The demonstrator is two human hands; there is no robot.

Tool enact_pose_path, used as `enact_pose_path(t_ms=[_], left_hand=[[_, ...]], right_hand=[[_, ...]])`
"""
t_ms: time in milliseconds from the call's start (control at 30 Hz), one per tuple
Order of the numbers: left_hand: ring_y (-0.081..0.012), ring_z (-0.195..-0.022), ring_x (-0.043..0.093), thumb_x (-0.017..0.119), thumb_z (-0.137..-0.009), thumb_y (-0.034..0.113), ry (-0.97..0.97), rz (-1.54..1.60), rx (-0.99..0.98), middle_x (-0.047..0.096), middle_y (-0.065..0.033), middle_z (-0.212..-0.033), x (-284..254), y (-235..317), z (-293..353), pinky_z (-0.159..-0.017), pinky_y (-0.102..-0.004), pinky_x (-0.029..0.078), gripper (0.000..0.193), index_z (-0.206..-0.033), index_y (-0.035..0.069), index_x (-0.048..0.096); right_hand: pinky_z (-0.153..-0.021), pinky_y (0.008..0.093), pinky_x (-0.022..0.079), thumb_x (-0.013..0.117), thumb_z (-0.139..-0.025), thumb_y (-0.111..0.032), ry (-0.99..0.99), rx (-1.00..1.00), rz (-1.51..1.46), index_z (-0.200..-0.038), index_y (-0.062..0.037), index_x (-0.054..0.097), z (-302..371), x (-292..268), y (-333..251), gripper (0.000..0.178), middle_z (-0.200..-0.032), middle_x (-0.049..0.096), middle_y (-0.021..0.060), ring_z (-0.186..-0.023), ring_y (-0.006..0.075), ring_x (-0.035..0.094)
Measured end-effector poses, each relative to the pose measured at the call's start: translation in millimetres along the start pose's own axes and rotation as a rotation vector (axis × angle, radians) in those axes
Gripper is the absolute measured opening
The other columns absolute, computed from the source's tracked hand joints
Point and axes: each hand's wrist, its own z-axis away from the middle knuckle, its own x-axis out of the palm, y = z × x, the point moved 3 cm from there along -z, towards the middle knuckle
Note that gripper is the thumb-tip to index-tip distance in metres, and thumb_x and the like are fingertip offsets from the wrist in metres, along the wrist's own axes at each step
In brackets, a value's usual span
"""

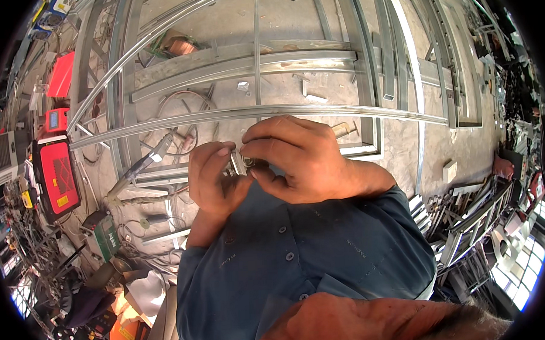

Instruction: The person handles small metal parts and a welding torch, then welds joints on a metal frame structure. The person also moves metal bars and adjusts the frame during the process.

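Metal piece [238,163], small and shiny, is in front of the dark shirt [330,240], between the left hand [215,177] and the right hand [297,160]. Left fingers are curled in a close pinch on it, with the thumb at the near side. Right thumb and fingertips are bent nearly together at its other side and seem to hold it also; how firmly, I cannot tell, because the fingers hide much.

Risk number 1, in my judgement, is a slip: the piece is small and only fingertips carry it, so if the 2 hands push unequally, it could turn and drop. On the concrete floor [399,155] lie scraps [315,98], among which it could be difficult to find.

Risk number 2 is a cut, because the hands are bare; whether its edge is sharp, is not visible. Also, the long metal bar [191,119] appears just beyond the right knuckles, so a sudden movement could knock them, if the heights are similar.
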Motion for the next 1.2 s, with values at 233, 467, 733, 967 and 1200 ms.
enact_pose_path(t_ms=[233, 467, 733, 967, 1200], left_hand=[[-0.0311, -0.084, 0.064, 0.083, -0.083, 0.027, -0.004, -0.034, 0.023, 0.067, -0.0179, -0.103, -3, 3, -2, -0.069, -0.0391, 0.052, 0.057, -0.125, 0.0, 0.055], [-0.0307, -0.085, 0.064, 0.084, -0.082, 0.027, -0.002, -0.032, 0.013, 0.067, -0.0174, -0.104, -3, 3, 0, -0.069, -0.0386, 0.052, 0.059, -0.125, 0.0, 0.054], [-0.0305, -0.087, 0.065, 0.085, -0.072, 0.012, 0.017, 0.07, -0.092, 0.067, -0.0171, -0.106, -6, 2, 4, -0.071, -0.0379, 0.053, 0.062, -0.125, 0.002, 0.055], [-0.03, -0.087, 0.065, 0.085, -0.072, 0.011, -0.016, 0.015, -0.042, 0.066, -0.0167, -0.105, -8, 5, 3, -0.071, -0.0384, 0.053, 0.061, -0.125, 0.003, 0.055], [-0.0301, -0.086, 0.065, 0.086, -0.073, 0.012, 0.001, -0.002, 0.001, 0.066, -0.0164, -0.105, -8, 8, 4, -0.071, -0.0382, 0.053, 0.061, -0.124, 0.004, 0.054]], right_hand=[[-0.067, 0.0356, 0.059, 0.079, -0.063, -0.002, -0.026, 0.028, 0.009, -0.096, -0.0022, 0.07, 1, 0, -1, 0.035, -0.098, 0.068, 0.0107, -0.082, 0.0276, 0.071], [-0.067, 0.0353, 0.059, 0.082, -0.066, -0.006, -0.053, 0.002, 0.01, -0.097, -0.0019, 0.07, 1, -2, 1, 0.033, -0.098, 0.068, 0.0114, -0.081, 0.0274, 0.071], [-0.065, 0.0358, 0.059, 0.083, -0.065, -0.006, -0.003, -0.002, -0.049, -0.102, -0.0009, 0.069, 0, -2, -1, 0.04, -0.104, 0.067, 0.0142, -0.082, 0.0291, 0.071], [-0.064, 0.0356, 0.059, 0.078, -0.064, 0.001, -0.016, 0.026, -0.08, -0.1, -0.0002, 0.069, 5, 5, -2, 0.037, -0.102, 0.066, 0.0134, -0.081, 0.029, 0.071], [-0.064, 0.0352, 0.059, 0.077, -0.065, 0.002, -0.011, 0.035, -0.064, -0.101, 0.001, 0.068, 7, 5, -10, 0.037, -0.101, 0.066, 0.0143, -0.081, 0.0303, 0.071]])
